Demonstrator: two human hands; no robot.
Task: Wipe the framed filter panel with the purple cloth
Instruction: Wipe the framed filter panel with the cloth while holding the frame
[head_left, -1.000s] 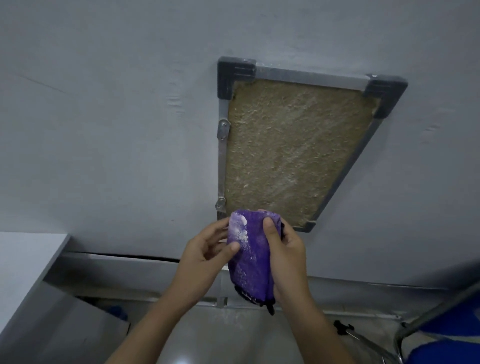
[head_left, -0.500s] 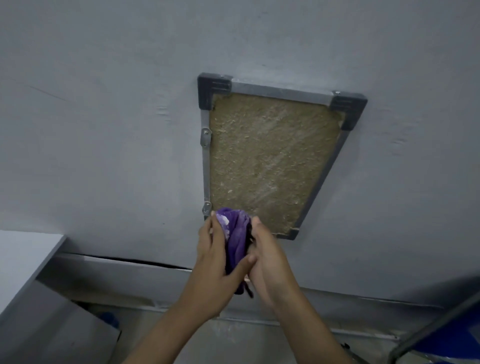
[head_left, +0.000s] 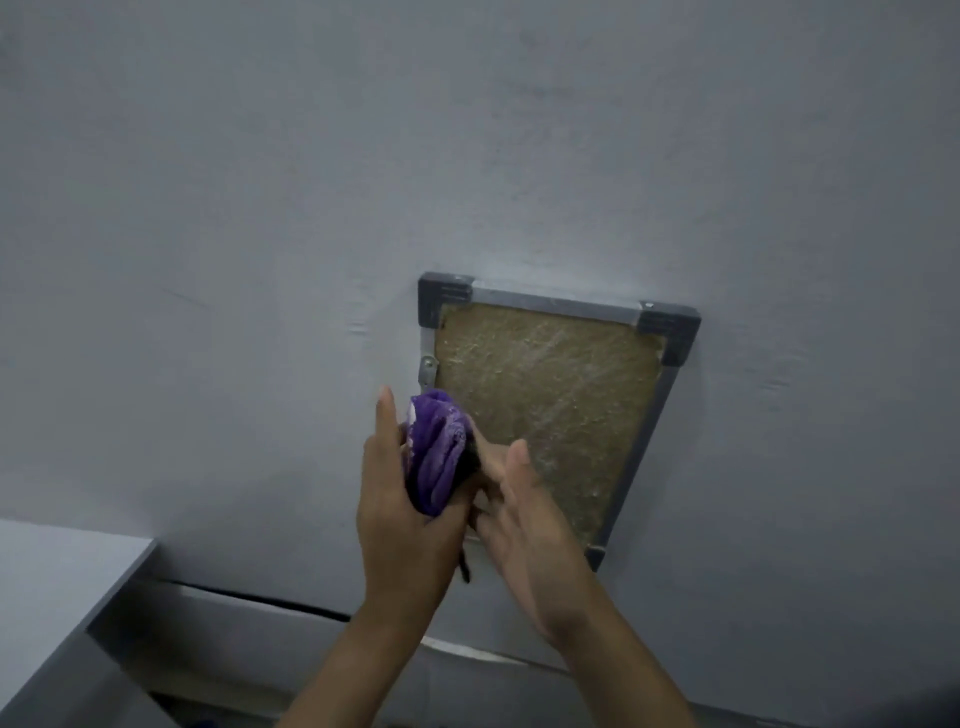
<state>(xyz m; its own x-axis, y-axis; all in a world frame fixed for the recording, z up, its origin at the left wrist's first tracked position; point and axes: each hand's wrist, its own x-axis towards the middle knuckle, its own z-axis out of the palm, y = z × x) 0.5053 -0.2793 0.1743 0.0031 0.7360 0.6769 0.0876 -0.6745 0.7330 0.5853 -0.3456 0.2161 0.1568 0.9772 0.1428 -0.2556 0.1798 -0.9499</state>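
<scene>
The framed filter panel (head_left: 550, 410) is a brown fibrous sheet in a grey metal frame with dark corner caps, fixed to a pale grey wall. A bunched purple cloth (head_left: 435, 451) is held in front of the panel's left edge. My left hand (head_left: 402, 512) grips the cloth from the left and below, index finger pointing up. My right hand (head_left: 522, 512) touches the cloth's right side with fingers partly spread, covering the panel's lower left corner. A dark strip hangs below the cloth.
A white surface (head_left: 47, 582) juts in at the lower left, with a grey ledge (head_left: 223, 608) along the wall's base. A small metal latch (head_left: 427, 370) sits on the panel's left frame rail.
Both hands and the cloth have risen along the panel's left edge. The cloth is now more bunched in my left hand, and my right hand has loosened its hold. The view has tilted up.
</scene>
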